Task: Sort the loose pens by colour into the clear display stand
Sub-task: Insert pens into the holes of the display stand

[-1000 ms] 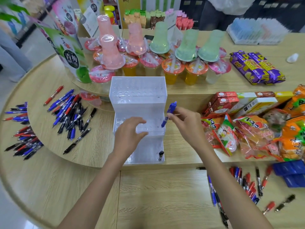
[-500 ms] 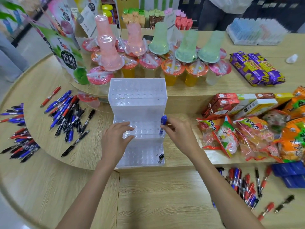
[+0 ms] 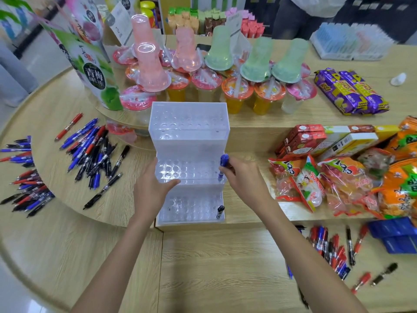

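As L (image 3: 151,191) grips stand (image 3: 189,143), R (image 3: 244,180): pen (image 3: 223,164).

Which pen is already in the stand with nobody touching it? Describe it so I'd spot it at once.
Find the clear stepped stand mid-counter and look at its lowest step. At the right end a black pen stands in a hole. It is alone there and untouched, unlike the blue pen one step up, which the right hand holds.

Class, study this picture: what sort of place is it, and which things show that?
Probably a small shop: sealed jelly cups stacked on the counter, packaged snacks laid out alongside, and a clear display stand receiving a blue pen.
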